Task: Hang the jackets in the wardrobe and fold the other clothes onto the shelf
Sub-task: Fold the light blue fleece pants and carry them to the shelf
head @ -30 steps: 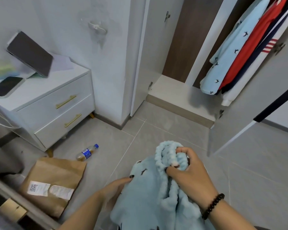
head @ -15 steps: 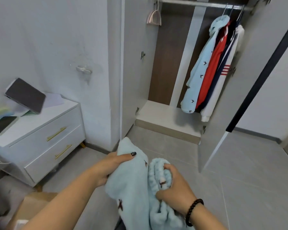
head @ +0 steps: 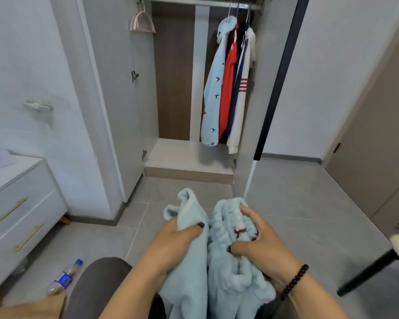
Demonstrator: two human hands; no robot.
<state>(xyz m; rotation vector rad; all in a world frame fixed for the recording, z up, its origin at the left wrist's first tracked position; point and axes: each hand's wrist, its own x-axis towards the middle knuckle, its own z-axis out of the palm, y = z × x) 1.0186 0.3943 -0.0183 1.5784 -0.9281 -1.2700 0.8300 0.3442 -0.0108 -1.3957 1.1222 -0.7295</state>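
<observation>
Left hand (head: 175,242) grips one fold of a light-blue fleece garment (head: 217,261), thumb on top; right hand (head: 260,242) clutches its bunched ribbed edge. Garment sits lower centre of frame, over the grey floor. Upper centre: open wardrobe (head: 177,88), jackets (head: 228,88) hanging on the rail, empty pink hanger (head: 142,21) at left.

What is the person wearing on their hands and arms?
Both forearms are bare, with no sleeves showing. The right hand has a bracelet of round black beads around its wrist. The left hand wears nothing on its wrist, and its thumbnail is painted with dark nail polish. No rings or watch are visible.
</observation>
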